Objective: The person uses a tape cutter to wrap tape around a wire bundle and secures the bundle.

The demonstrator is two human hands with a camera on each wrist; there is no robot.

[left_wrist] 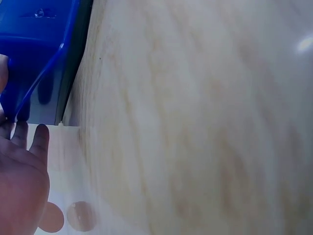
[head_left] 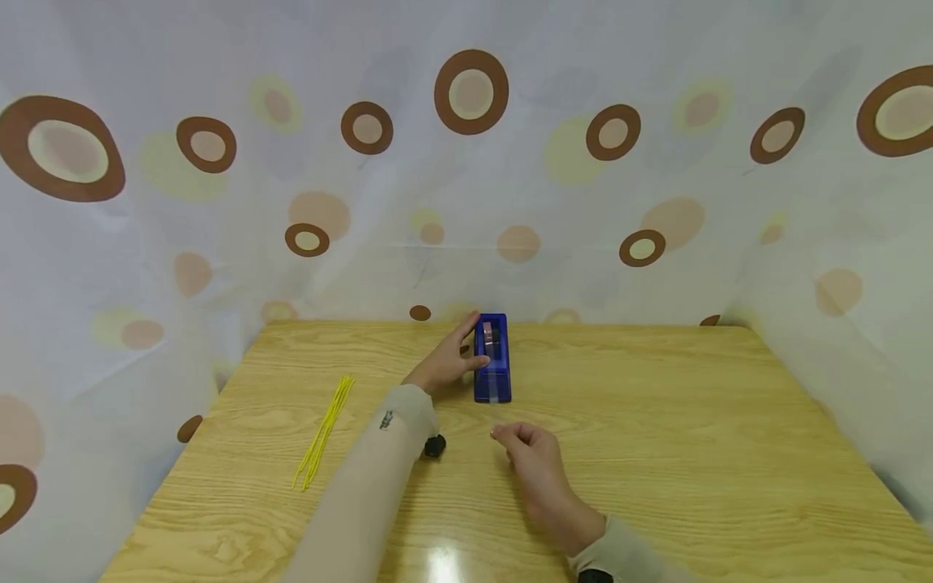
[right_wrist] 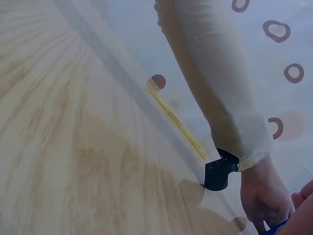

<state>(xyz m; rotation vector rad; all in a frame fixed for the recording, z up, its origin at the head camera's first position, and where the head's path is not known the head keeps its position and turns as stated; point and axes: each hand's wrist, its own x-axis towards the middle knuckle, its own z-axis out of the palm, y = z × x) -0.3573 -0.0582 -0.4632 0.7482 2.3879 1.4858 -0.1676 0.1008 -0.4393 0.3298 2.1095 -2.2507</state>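
A blue tape dispenser point(head_left: 503, 360) with a roll of tape point(head_left: 488, 334) stands near the table's far edge. My left hand point(head_left: 446, 363) holds it from the left side, thumb toward its front and forefinger at its far end. In the left wrist view, fingertips of that hand point(left_wrist: 22, 171) touch the dispenser's blue body point(left_wrist: 36, 54). A clear strip of tape point(head_left: 493, 390) runs from the roll over the dispenser's front toward me. My right hand point(head_left: 541, 470) pinches the strip's loose end between thumb and forefinger. The right wrist view shows only a part of this hand point(right_wrist: 304, 218).
Several thin yellow sticks point(head_left: 325, 433) lie in a bundle on the wooden table point(head_left: 692, 453), left of my left forearm. A patterned curtain point(head_left: 466, 186) hangs behind the table and along its sides. A black wrist device point(head_left: 434, 446) sits under the left cuff.
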